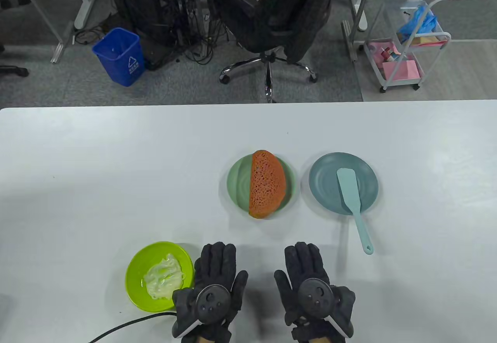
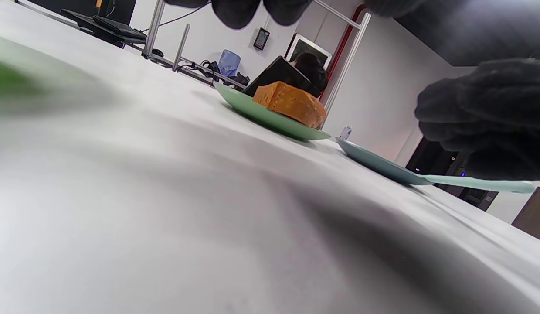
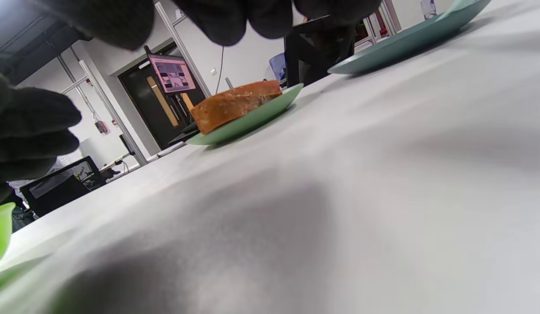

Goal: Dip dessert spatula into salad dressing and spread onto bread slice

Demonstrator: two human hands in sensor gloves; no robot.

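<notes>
Table view, white table (image 1: 116, 156), both hands flat with fingers spread, blue bin (image 1: 118, 56), office chair (image 1: 271, 17) behind.

The bread slice (image 1: 267, 184) lay on a plate (image 1: 236, 178); right of it, the spatula (image 1: 351, 201) lay on another plate (image 1: 324, 182). The dressing bowl (image 1: 138, 265) stood nearer, left.

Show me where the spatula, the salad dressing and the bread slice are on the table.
spatula (image 1: 349, 187), table view, on its flat blade lying in the blue-grey plate.
salad dressing (image 1: 163, 277), table view, middle of the creamy heap in the lime green bowl.
bread slice (image 1: 267, 182), table view, centre of its porous cut face.
</notes>
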